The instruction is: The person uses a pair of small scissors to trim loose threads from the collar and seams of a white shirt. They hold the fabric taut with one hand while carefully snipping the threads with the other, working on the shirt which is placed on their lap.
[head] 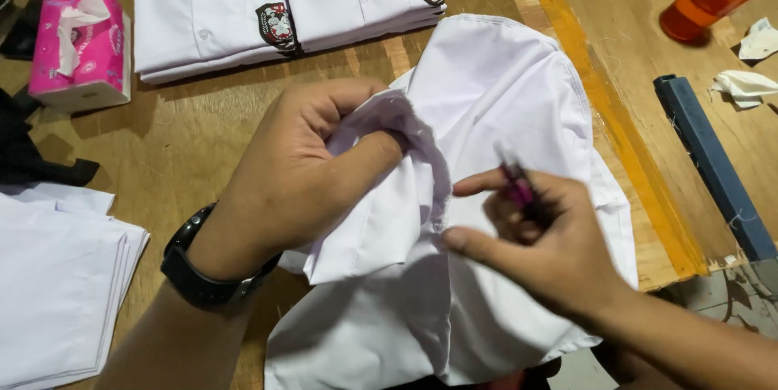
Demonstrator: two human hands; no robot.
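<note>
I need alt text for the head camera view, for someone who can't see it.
A left hand bunches a white cotton shirt on a wooden table while the right hand pinches a small pink tool. Folded white badged shirts and a pink tissue pack lie behind.

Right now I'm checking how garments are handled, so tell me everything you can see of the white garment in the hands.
The white garment looks like thin woven cotton, crumpled and spread over the wooden table, its lower part running off the near edge. A seamed fold is bunched and pinched in the left hand. The right hand rests on it by the seam, holding a small pink tool, blurred. Nothing else touches it.
</note>
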